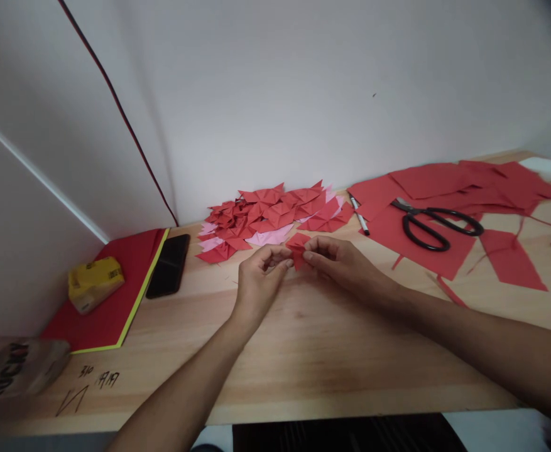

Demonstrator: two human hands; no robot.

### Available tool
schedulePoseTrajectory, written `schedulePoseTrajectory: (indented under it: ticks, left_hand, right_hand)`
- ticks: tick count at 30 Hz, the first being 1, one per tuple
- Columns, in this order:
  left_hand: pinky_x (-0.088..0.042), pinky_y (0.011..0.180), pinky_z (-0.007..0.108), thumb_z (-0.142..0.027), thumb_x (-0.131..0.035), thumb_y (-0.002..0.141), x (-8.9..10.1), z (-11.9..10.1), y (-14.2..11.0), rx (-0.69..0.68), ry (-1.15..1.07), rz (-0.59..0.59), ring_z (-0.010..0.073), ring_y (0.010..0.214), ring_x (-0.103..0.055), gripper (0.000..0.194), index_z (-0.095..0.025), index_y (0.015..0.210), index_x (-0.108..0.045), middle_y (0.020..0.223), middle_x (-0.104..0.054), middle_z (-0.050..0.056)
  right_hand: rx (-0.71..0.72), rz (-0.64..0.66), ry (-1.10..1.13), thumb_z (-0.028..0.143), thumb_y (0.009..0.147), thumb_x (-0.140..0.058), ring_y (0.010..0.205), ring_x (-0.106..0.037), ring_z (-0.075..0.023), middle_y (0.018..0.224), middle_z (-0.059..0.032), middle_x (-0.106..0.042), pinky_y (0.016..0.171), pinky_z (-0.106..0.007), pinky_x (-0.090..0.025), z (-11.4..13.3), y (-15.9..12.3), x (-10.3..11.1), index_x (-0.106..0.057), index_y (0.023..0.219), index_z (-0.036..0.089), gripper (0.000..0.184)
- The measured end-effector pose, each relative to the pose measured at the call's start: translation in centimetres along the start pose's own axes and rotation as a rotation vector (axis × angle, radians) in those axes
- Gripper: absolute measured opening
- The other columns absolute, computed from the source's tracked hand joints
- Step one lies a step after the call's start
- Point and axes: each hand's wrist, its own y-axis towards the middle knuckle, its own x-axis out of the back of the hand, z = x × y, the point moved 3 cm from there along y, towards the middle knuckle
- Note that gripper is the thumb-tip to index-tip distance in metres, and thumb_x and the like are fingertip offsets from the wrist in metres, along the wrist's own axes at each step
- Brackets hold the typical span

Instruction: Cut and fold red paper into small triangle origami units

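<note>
A small folded red paper piece [297,246] is held up between both hands over the wooden table. My left hand [263,273] pinches its left side with thumb and fingertips. On the right side, my right hand [334,258] grips it between thumb and index finger. Just behind the hands lies a pile of red folded paper pieces [275,210] with pointed corners, and some pink folded pieces [270,236] show among them. The fingers partly cover the held paper, so its full shape is hidden.
Black-handled scissors [428,226] rest on red paper sheets [435,182] at the right, near a pen [360,216]. Cut strips lie around there. To the left are a black phone [168,265], a yellow package [95,281] on a red-and-yellow stack [136,298], and a wrapped pack [25,370].
</note>
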Motion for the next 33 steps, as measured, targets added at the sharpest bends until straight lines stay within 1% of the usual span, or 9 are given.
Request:
schedulePoseTrajectory:
  ticks: [5, 9, 12, 14, 17, 20, 24, 30, 33]
  left_hand:
    - [-0.047, 0.07, 0.025, -0.02, -0.067, 0.077, 0.4, -0.7, 0.1, -0.007, 0.053, -0.022, 0.0136, 0.071, -0.061, 0.006, -0.017, 0.081, -0.069, 0.078, -0.069, 0.002]
    - [-0.045, 0.068, 0.025, -0.017, -0.065, 0.077, 0.6, -1.2, 0.3, -0.068, 0.148, 0.016, 0.0136, 0.069, -0.059, 0.004, -0.018, 0.076, -0.068, 0.073, -0.067, 0.001]
    - [-0.043, 0.07, 0.025, -0.018, -0.063, 0.08, 0.5, -1.2, 0.2, -0.111, 0.192, 0.038, 0.0135, 0.071, -0.058, 0.005, -0.018, 0.076, -0.067, 0.074, -0.066, 0.001]
    - [-0.043, 0.07, 0.024, -0.02, -0.062, 0.08, 0.3, -1.0, 0.1, -0.095, 0.172, 0.045, 0.0134, 0.073, -0.057, 0.005, -0.018, 0.078, -0.065, 0.076, -0.065, 0.001]
    - [-0.043, 0.066, 0.023, -0.019, -0.062, 0.078, 0.0, -0.7, 0.0, -0.028, 0.112, 0.022, 0.0119, 0.069, -0.055, 0.003, -0.017, 0.078, -0.063, 0.074, -0.063, 0.0]
    - [-0.041, 0.06, 0.021, -0.017, -0.062, 0.075, -0.4, -0.8, -0.1, 0.016, 0.054, -0.036, 0.0096, 0.062, -0.052, 0.002, -0.016, 0.074, -0.061, 0.069, -0.06, -0.001]
    - [-0.038, 0.054, 0.02, -0.017, -0.063, 0.072, -0.6, -0.9, 0.0, 0.049, 0.01, -0.099, 0.0078, 0.055, -0.048, 0.005, -0.015, 0.069, -0.059, 0.061, -0.057, -0.003]
    - [-0.038, 0.054, 0.019, -0.017, -0.065, 0.071, -0.6, -0.8, 0.0, 0.061, -0.071, -0.119, 0.0072, 0.055, -0.051, 0.011, -0.016, 0.07, -0.055, 0.061, -0.057, -0.003]
    - [-0.042, 0.058, 0.02, -0.018, -0.068, 0.07, -0.7, -0.8, -0.1, 0.119, -0.202, -0.098, 0.0077, 0.056, -0.055, 0.019, -0.017, 0.077, -0.05, 0.064, -0.058, -0.004]
  right_hand:
    - [0.006, 0.015, -0.001, 0.036, 0.085, -0.056, 0.057, -0.044, -0.0117, 0.065, 0.003, -0.051, 0.053, -0.025, -0.032, -0.2, -0.1, -0.1, -0.058, 0.08, 0.019, 0.018]
    - [0.012, 0.024, -0.011, 0.035, 0.086, -0.055, 0.058, -0.045, -0.0118, 0.065, 0.0029, -0.053, 0.053, -0.025, -0.033, -0.2, -0.1, -0.2, -0.058, 0.079, 0.02, 0.017]
    - [0.016, 0.018, -0.023, 0.034, 0.086, -0.055, 0.06, -0.046, -0.012, 0.068, 0.0021, -0.055, 0.055, -0.025, -0.035, -0.1, -0.2, -0.2, -0.058, 0.079, 0.019, 0.017]
    - [0.021, 0.01, -0.029, 0.034, 0.086, -0.054, 0.06, -0.046, -0.0121, 0.069, 0.0016, -0.055, 0.055, -0.025, -0.035, -0.1, -0.2, -0.2, -0.058, 0.079, 0.019, 0.017]
    - [0.032, 0.006, -0.025, 0.033, 0.086, -0.054, 0.06, -0.047, -0.012, 0.071, 0.0013, -0.056, 0.055, -0.026, -0.036, -0.2, -0.2, -0.3, -0.058, 0.079, 0.019, 0.016]
    - [0.033, -0.003, -0.012, 0.031, 0.086, -0.054, 0.059, -0.046, -0.0118, 0.071, 0.0018, -0.056, 0.055, -0.026, -0.035, -0.2, -0.2, -0.4, -0.057, 0.079, 0.02, 0.014]
    - [0.05, -0.029, -0.027, 0.028, 0.085, -0.054, 0.061, -0.046, -0.012, 0.071, 0.0023, -0.055, 0.057, -0.026, -0.036, 0.3, -0.3, -0.5, -0.057, 0.078, 0.02, 0.011]
    - [0.039, -0.043, -0.048, 0.027, 0.083, -0.054, 0.064, -0.048, -0.0126, 0.073, 0.0014, -0.057, 0.059, -0.026, -0.037, 0.6, -0.4, -0.6, -0.057, 0.076, 0.019, 0.011]
    - [0.03, -0.039, -0.025, 0.028, 0.084, -0.054, 0.061, -0.048, -0.0124, 0.073, 0.0011, -0.058, 0.056, -0.026, -0.036, 0.2, -0.4, -0.5, -0.057, 0.079, 0.02, 0.01]
